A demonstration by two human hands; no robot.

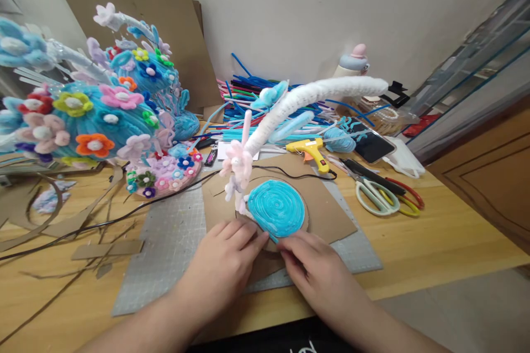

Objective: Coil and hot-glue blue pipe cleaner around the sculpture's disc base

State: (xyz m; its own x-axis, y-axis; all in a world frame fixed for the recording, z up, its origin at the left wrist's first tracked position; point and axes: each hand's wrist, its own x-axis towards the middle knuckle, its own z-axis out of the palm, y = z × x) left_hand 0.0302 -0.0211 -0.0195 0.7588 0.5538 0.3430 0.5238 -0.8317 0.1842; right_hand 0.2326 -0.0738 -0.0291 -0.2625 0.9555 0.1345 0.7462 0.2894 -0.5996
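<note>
No readable text or numbers.

A room corner with a pale, plain wall (269, 5).
There is a light wooden table (464, 234); at right stand a brown wooden panel (488, 179) and glass shelving (467, 66), above greyish floor (467, 311).

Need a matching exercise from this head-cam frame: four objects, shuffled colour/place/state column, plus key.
Column 1
1. Blue coil
2. Glue gun
3. White stem
4. Phone

Column 2
A. Black, to the right of the yellow tool
B. Arching up and to the right in the picture
C. Round, with the left hand and right hand at its near edge
D. Yellow, with a black cord

Pairs: 1-C, 2-D, 3-B, 4-A
</note>
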